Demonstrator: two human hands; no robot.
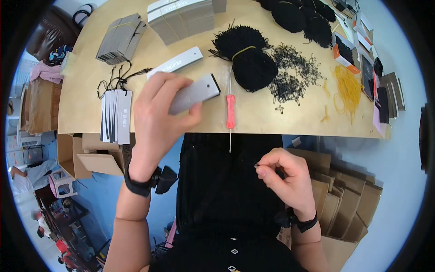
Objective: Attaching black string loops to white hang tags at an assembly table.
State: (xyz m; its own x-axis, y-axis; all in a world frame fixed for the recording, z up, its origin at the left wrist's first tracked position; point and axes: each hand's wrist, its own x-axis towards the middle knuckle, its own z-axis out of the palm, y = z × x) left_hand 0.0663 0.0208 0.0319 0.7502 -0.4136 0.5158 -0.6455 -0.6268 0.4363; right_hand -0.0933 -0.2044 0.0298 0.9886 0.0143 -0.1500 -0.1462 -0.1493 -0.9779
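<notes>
My left hand [156, 113] is above the table's near edge, fingers and thumb closed around a grey hang tag [199, 93] with a punched hole at its far end. It looks like a small stack, but blur hides the count. Over my lap, my right hand [287, 177] pinches a tiny dark thing [257, 165], too small to name. Between the hands lies a red-handled tool with a thin metal shaft [230, 111], its tip jutting past the edge. Behind it rests a tied bundle of black cords [253, 75], beside a scattered pile of dark safety pins [292, 75].
Strung tags [118, 115] overhang the table's near edge at left. Another white tag stack [183, 60] lies behind my left hand. Banded grey tag stacks [181, 22] stand farther back. Yellow rubber bands [348, 93] and a small box [345, 52] are at right; cardboard [349, 199] leans below.
</notes>
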